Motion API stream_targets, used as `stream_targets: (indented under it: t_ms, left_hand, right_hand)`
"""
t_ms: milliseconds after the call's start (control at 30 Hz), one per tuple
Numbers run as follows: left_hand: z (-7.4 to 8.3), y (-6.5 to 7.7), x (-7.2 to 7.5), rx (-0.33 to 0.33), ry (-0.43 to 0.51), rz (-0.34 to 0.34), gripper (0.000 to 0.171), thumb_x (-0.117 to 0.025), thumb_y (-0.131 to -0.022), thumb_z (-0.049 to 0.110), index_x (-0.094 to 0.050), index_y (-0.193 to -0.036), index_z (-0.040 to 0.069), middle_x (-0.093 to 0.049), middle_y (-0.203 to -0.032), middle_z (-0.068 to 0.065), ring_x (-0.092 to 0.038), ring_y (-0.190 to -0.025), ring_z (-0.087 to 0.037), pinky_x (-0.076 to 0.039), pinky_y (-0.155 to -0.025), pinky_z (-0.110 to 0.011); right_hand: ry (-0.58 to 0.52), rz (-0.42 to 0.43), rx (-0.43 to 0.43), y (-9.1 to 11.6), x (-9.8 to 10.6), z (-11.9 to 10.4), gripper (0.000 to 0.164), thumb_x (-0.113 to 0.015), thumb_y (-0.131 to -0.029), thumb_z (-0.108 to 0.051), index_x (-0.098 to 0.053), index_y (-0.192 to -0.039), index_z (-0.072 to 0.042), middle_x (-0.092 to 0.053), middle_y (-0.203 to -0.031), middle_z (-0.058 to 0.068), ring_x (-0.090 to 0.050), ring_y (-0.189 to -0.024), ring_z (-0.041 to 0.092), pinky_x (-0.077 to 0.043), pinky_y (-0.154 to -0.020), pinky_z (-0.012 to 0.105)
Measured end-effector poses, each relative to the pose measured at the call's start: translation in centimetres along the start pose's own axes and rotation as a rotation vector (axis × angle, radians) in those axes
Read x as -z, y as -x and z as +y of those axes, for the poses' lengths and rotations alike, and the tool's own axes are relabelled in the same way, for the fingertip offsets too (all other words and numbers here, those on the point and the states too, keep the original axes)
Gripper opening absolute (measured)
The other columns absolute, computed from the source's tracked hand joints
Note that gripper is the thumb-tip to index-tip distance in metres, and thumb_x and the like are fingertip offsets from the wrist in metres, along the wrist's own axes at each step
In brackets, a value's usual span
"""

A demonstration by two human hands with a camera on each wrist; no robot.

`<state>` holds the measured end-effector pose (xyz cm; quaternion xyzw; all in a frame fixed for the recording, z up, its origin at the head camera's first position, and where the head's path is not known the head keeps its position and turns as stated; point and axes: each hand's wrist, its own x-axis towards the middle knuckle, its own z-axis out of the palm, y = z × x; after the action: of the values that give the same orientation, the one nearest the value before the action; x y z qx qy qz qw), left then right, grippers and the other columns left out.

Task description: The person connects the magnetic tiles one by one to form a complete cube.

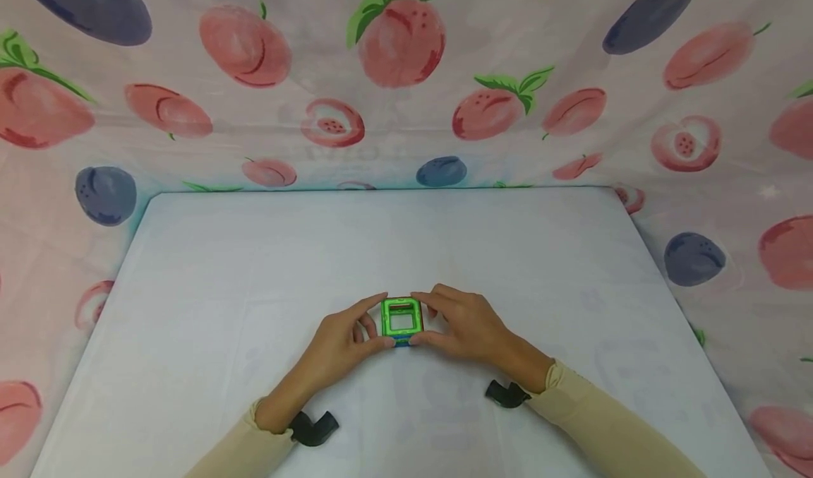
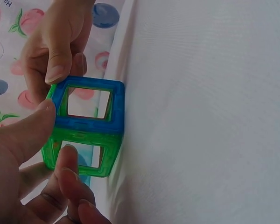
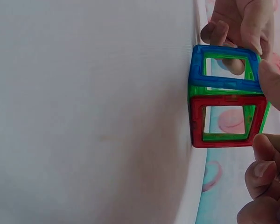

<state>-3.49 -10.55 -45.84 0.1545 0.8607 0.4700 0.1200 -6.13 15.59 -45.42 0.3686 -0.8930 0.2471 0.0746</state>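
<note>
A small cube (image 1: 401,331) of square magnetic tiles with open centres sits on the white table, a green tile uppermost. Its near side is a blue tile (image 2: 87,125), while a red tile (image 3: 229,100) forms the side facing the right wrist camera. My left hand (image 1: 333,344) holds the cube's left side between thumb and index finger, its other fingers bent beside a green tile (image 2: 102,154). On the opposite side, my right hand (image 1: 466,326) holds the cube's right edges with thumb and index finger. The cube's underside is hidden.
The white tabletop (image 1: 254,252) spreads out around the cube. Fruit-patterned cloth (image 1: 406,125) hangs behind the table and shows along both sides. A black curved piece (image 1: 314,430) is at the left wrist, and another black piece (image 1: 507,395) at the right.
</note>
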Motion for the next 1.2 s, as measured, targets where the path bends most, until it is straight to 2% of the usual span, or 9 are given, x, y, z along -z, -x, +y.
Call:
stream_targets:
  t_ms: [400,767,1067,1200]
  left_hand:
    - [-0.18,-0.11,-0.18,0.011,-0.006,0.024,0.069,-0.080,-0.090,0.028,-0.050,-0.152,0.022,-0.065,-0.088,0.009,-0.053,-0.066,-0.009,-0.046,-0.060,-0.022]
    - [-0.34,-0.30,-0.20,0.041,0.006,0.019,0.068,-0.082,-0.088,0.029,-0.052,-0.150,0.025,-0.065,-0.089,0.009,-0.054,-0.067,-0.009,-0.046,-0.061,-0.023]
    - [-0.39,-0.31,-0.16,0.055,0.024,0.009,0.069,-0.083,-0.087,0.029,-0.053,-0.149,0.026,-0.065,-0.088,0.008,-0.053,-0.066,-0.009,-0.045,-0.060,-0.023]
    - [-0.27,-0.26,-0.09,0.066,0.017,0.002,0.072,-0.083,-0.087,0.030,-0.051,-0.151,0.025,-0.065,-0.089,0.008,-0.054,-0.067,-0.010,-0.045,-0.061,-0.023]
  right_hand:
    - [0.003,0.000,-0.023,-0.45,0.06,-0.01,0.067,-0.088,-0.077,-0.047,-0.070,-0.130,-0.011,-0.059,-0.085,-0.004,-0.044,-0.070,0.002,-0.041,-0.060,0.016]
    - [-0.087,-0.065,-0.146,-0.61,0.17,-0.12,0.066,-0.089,-0.075,-0.047,-0.070,-0.130,-0.016,-0.058,-0.084,-0.004,-0.048,-0.071,0.004,-0.041,-0.061,0.018]
    - [-0.083,-0.065,-0.155,-0.57,0.04,-0.13,0.067,-0.093,-0.071,-0.044,-0.071,-0.129,-0.017,-0.058,-0.084,-0.004,-0.049,-0.071,0.007,-0.041,-0.061,0.019]
    - [-0.067,-0.078,-0.166,-0.45,0.16,-0.10,0.070,-0.090,-0.074,-0.046,-0.068,-0.133,-0.016,-0.059,-0.087,-0.005,-0.047,-0.071,0.005,-0.041,-0.061,0.019]
